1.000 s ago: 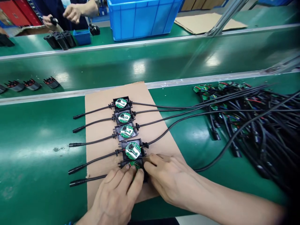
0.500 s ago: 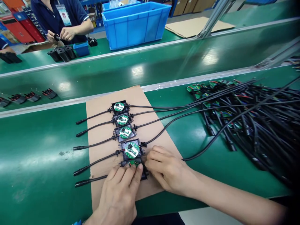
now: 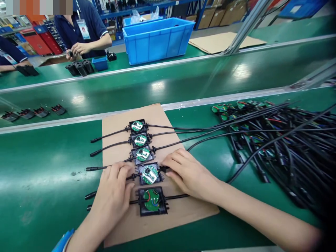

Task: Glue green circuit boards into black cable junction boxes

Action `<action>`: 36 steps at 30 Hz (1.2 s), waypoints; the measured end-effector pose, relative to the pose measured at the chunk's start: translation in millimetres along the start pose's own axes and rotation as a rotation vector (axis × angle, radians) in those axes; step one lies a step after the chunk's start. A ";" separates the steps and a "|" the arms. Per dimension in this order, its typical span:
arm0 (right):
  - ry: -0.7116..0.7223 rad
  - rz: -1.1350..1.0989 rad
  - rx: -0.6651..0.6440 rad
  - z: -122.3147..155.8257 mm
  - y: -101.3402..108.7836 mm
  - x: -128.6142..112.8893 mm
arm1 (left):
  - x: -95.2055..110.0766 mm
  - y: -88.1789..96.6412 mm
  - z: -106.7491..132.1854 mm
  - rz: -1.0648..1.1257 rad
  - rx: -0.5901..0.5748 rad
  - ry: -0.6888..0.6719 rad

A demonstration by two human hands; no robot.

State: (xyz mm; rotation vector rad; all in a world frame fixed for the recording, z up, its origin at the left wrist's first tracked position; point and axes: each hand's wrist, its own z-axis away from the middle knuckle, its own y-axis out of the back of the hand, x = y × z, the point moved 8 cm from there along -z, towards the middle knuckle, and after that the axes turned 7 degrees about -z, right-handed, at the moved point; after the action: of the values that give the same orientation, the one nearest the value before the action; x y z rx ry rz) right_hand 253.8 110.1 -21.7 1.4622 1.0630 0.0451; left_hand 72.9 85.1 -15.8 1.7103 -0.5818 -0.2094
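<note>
Several black plastic housings with round green circuit boards lie in a column on a cardboard sheet [image 3: 189, 217], cables leaving both sides. My left hand [image 3: 114, 190] is closed around the left cable of the second housing from the front [image 3: 150, 174]; its fingertips hide part of that cable. On the same housing's other side, my right hand [image 3: 190, 173] pinches the right cable near its black grommet [image 3: 164, 168]. The nearest housing [image 3: 153, 201] has its board's red and blue wires facing up, while the boards farther back show white patches.
A large tangle of black cables with green boards [image 3: 275, 140] covers the bench's right side. Behind the metal rail stand a blue bin [image 3: 160, 40] and flat cardboard [image 3: 225, 42]. Small black parts [image 3: 40, 112] lie at left. A co-worker [image 3: 84, 31] handles parts across the bench.
Both hands have left the nearest housing and moved up to the cables of the one behind it. The nearest housing now sits lower, farther from its neighbour. The camera view has shifted slightly.
</note>
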 end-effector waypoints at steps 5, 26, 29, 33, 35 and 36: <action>0.014 -0.040 0.092 6.2 8.1 -6.4 | -15.8 -0.6 -2.1 0.138 -0.062 0.023; -0.109 0.112 -0.373 -28.4 -12.4 -22.5 | -7.0 -19.3 -15.7 0.085 -0.240 0.024; -0.066 0.117 -0.385 -30.5 -15.4 -22.5 | -11.8 -20.2 -16.9 0.154 -0.250 0.050; -0.041 0.139 -0.353 -32.4 -21.1 -23.0 | -15.0 -16.6 -20.4 0.248 -0.207 0.037; -0.030 0.146 -0.349 -31.9 -24.4 -25.0 | -14.0 -13.9 -20.9 0.265 -0.165 0.017; -0.030 0.148 -0.349 -31.3 -25.8 -25.7 | -13.3 -12.2 -20.6 0.261 -0.134 0.012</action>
State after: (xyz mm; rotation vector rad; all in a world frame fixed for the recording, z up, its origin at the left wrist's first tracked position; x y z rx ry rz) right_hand 205.9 113.5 -21.1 1.2167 0.8703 0.2991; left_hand 73.9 110.9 -25.1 1.4891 -0.7585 -0.0501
